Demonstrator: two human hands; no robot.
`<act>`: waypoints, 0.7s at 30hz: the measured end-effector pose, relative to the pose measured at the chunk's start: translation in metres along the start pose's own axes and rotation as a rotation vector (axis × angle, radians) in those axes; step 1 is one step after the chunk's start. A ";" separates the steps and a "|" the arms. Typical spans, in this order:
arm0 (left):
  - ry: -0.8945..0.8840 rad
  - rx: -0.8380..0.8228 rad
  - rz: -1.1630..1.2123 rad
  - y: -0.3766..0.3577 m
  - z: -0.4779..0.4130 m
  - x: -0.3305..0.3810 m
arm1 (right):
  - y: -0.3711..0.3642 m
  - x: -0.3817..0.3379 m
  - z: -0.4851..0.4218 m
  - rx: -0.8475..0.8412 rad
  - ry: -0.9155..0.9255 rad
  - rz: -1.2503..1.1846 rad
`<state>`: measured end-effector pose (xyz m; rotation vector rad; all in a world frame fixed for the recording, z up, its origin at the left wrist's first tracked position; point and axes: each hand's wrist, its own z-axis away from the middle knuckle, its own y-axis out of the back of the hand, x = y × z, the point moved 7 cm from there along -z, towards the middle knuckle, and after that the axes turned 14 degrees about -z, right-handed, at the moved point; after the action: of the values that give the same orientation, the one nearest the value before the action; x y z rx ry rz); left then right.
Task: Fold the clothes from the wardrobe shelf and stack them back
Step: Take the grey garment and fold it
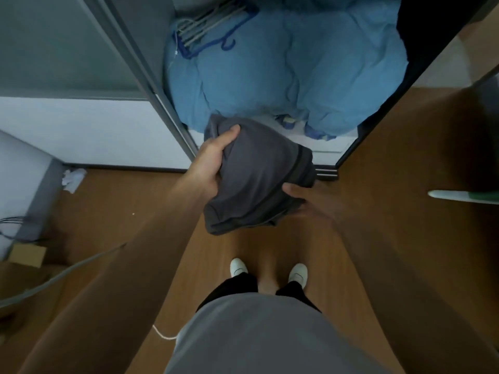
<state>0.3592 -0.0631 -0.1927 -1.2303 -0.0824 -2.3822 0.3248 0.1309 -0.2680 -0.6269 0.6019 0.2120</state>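
Note:
A folded dark grey garment (256, 174) hangs in the air in front of the open wardrobe, above the wooden floor. My left hand (213, 160) grips its left edge, thumb on top and fingers hidden beneath the cloth. My right hand (305, 198) holds its lower right side, thumb lying on the fabric and fingers underneath. Behind the garment, a bulky light blue duvet (297, 76) fills the wardrobe's lower compartment.
Blue and grey hangers (210, 28) lie on the duvet at the back left. The grey sliding door frame (151, 76) stands to the left, and dark clothing (421, 22) hangs at the right. A cardboard box (27, 255), cables and crumpled paper (73, 179) sit on the floor at left.

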 end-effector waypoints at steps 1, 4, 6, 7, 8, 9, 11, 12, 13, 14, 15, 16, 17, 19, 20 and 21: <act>-0.017 0.010 -0.007 0.006 -0.001 0.002 | -0.007 0.007 -0.007 -0.001 -0.023 -0.069; -0.126 0.009 -0.059 0.029 -0.004 0.014 | -0.030 0.020 -0.024 0.010 -0.089 -0.374; -0.205 -0.020 -0.137 0.047 -0.004 0.023 | -0.038 0.020 -0.031 0.060 -0.086 -0.479; -0.232 -0.049 -0.177 0.057 -0.004 0.027 | -0.040 0.017 -0.034 0.079 -0.062 -0.531; -0.250 -0.083 -0.218 0.066 -0.004 0.031 | -0.042 0.012 -0.036 0.091 -0.035 -0.579; -0.259 -0.118 -0.251 0.075 -0.005 0.033 | -0.046 0.006 -0.036 0.096 -0.008 -0.611; -0.276 -0.202 -0.281 0.089 -0.007 0.037 | -0.054 -0.012 -0.036 0.084 0.055 -0.617; -0.286 -0.248 -0.268 0.094 -0.007 0.038 | -0.060 -0.023 -0.036 0.073 0.094 -0.584; -0.289 -0.290 -0.243 0.099 -0.007 0.038 | -0.065 -0.035 -0.035 0.065 0.129 -0.537; -0.288 -0.322 -0.226 0.103 -0.009 0.038 | -0.071 -0.048 -0.033 0.056 0.157 -0.488; -0.281 -0.344 -0.230 0.108 -0.011 0.037 | -0.078 -0.062 -0.032 0.047 0.176 -0.441; -0.265 -0.359 -0.254 0.111 -0.014 0.036 | -0.083 -0.075 -0.031 0.046 0.188 -0.400; -0.235 -0.371 -0.287 0.113 -0.018 0.036 | -0.088 -0.087 -0.030 0.056 0.196 -0.372; -0.161 -0.394 -0.366 0.114 -0.029 0.038 | -0.097 -0.108 -0.030 0.089 0.218 -0.361; -0.135 -0.394 -0.413 0.113 -0.034 0.043 | -0.102 -0.117 -0.030 0.097 0.236 -0.374; -0.126 -0.379 -0.462 0.113 -0.038 0.051 | -0.107 -0.126 -0.030 0.097 0.256 -0.390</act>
<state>0.3524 -0.1931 -0.1922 -1.6899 0.0560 -2.8008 0.2477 0.0263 -0.1617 -0.6697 0.7171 -0.2651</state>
